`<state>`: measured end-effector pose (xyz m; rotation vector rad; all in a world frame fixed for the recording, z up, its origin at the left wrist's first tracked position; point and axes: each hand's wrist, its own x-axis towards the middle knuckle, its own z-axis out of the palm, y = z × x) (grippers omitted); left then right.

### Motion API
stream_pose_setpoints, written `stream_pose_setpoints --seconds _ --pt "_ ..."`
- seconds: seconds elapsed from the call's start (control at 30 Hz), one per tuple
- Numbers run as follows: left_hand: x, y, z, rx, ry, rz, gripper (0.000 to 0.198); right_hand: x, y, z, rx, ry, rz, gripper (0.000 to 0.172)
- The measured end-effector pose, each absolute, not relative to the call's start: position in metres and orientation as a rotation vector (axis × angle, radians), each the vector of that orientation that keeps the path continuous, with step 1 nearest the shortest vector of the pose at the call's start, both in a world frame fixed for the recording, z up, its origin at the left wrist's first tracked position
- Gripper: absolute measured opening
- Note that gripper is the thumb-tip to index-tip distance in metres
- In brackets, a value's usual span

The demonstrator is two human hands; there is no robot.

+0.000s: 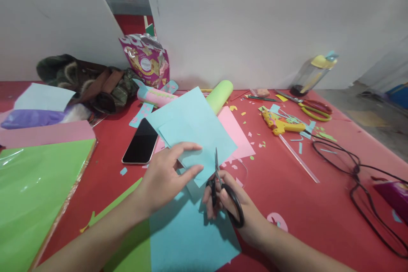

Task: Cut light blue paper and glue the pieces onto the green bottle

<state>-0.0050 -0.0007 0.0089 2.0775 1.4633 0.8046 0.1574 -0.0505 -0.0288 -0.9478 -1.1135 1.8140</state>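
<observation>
My left hand [164, 174] grips a light blue sheet of paper [197, 121], thumb and forefinger on top and the other fingers hidden. A smaller blue piece overlaps it. In my right hand [247, 212] are scissors with black handles [236, 208], fingers through the loops. Their blades point away from me, at the sheet's right-hand edge; whether they are cutting into it I cannot tell. Below both hands lies another blue sheet [191, 242], over a green sheet [127, 238]. Pink paper [237, 131] shows beyond the held sheet.
A phone [140, 142] lies left of the paper. Green plastic-wrapped paper [41, 195] covers the left side. Behind stand a snack bag [148, 61] and a green roll [221, 93]. At right are a yellow glue gun [280, 125], its cable, yellow-handled scissors [315, 110], a bottle [314, 74] and paper scraps.
</observation>
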Motion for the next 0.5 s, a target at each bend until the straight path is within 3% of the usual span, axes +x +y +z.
stream_pose_setpoints --seconds 0.5 --pt "-0.0131 0.0044 0.0145 2.166 1.431 0.749 0.023 0.1564 -0.0516 -0.0379 -0.908 -1.077 1.852 0.042"
